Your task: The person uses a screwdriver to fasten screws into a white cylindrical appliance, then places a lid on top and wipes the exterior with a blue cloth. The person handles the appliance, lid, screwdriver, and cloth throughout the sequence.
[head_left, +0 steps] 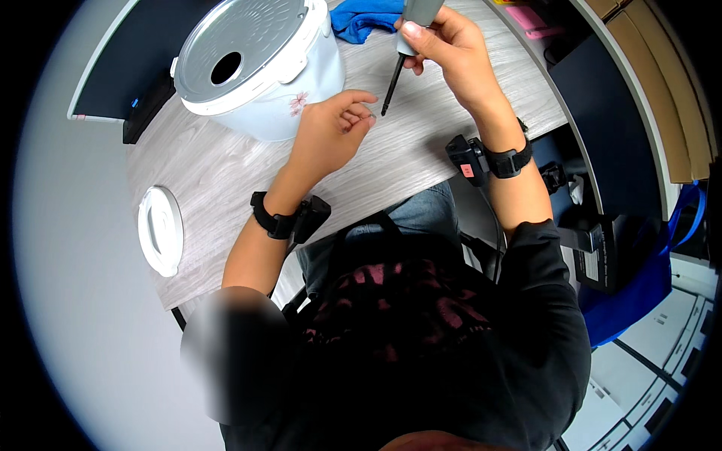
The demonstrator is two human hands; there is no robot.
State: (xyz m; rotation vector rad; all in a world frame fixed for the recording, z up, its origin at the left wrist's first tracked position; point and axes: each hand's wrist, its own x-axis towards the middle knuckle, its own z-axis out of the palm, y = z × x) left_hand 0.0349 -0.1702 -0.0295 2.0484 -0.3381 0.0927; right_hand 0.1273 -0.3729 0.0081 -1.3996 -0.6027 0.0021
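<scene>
My right hand (455,56) is wrapped round the grey handle of a screwdriver (392,84), its black shaft slanting down over the table. Close to the screwdriver's tip, my left hand (335,131) is closed with thumb and fingers together; a tiny speck shows at the fingertips, too small to name. Just beyond the left hand stands a rice cooker (320,79), white with a pink flower print. Its top is a grey metal plate (252,34) with a round dark hole and several small perforations. The tip and the left fingers look slightly apart.
A white oval cover (160,231) lies at the table's left edge. Behind the cooker sits a blue cloth (365,19). A dark screen (143,52) stands far left, and a shelf with cardboard boxes (654,83) is at the right. A blue bag (624,301) hangs below it.
</scene>
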